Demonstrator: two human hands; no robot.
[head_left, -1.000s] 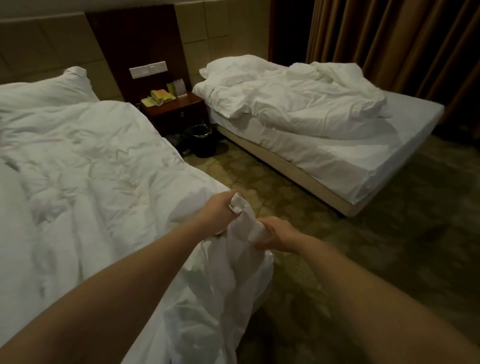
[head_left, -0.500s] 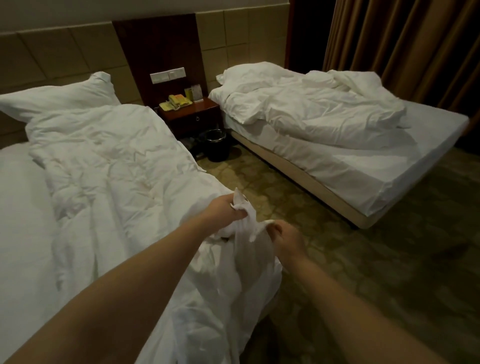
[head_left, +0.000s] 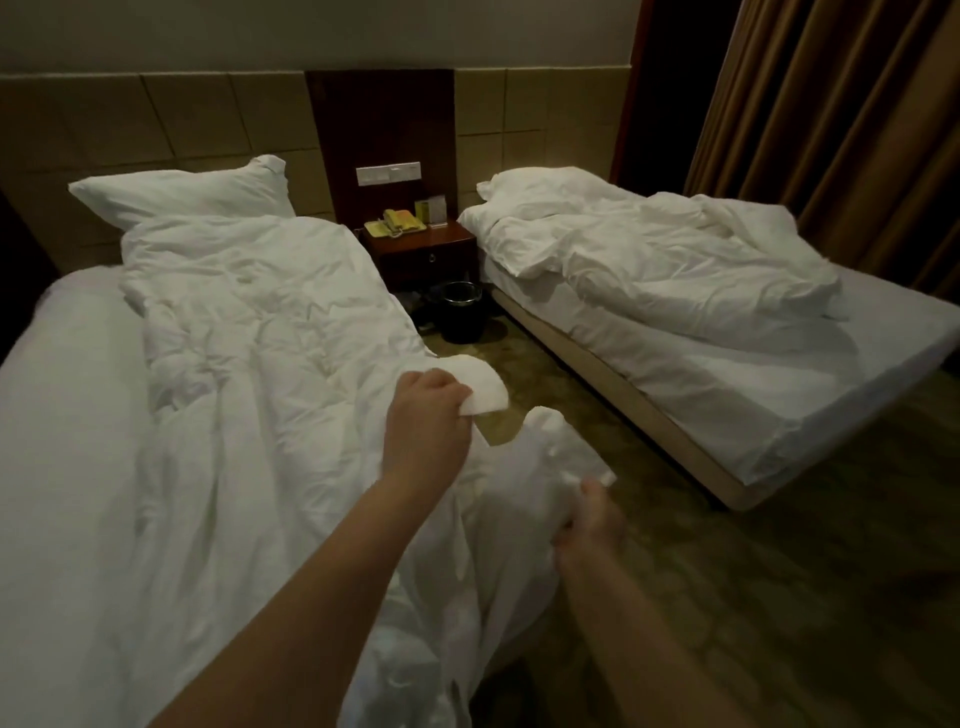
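A crumpled white duvet covers the near bed on the left, with a white pillow at its head. My left hand grips the duvet's edge at the bed's right side, a fold of cloth sticking out past the fingers. Lower and to the right, my right hand grips another part of the same edge. Between the two hands the cloth is held up off the bed, and below them it hangs toward the floor.
A second bed with a rumpled duvet and pillow stands on the right. Between the beds are a dark nightstand with a yellow phone and a black bin. Brown curtains hang at the far right. Patterned floor lies between the beds.
My hands have moved apart along the duvet edge, the right hand drawing back toward me. The view has tilted up, showing more of the wall.
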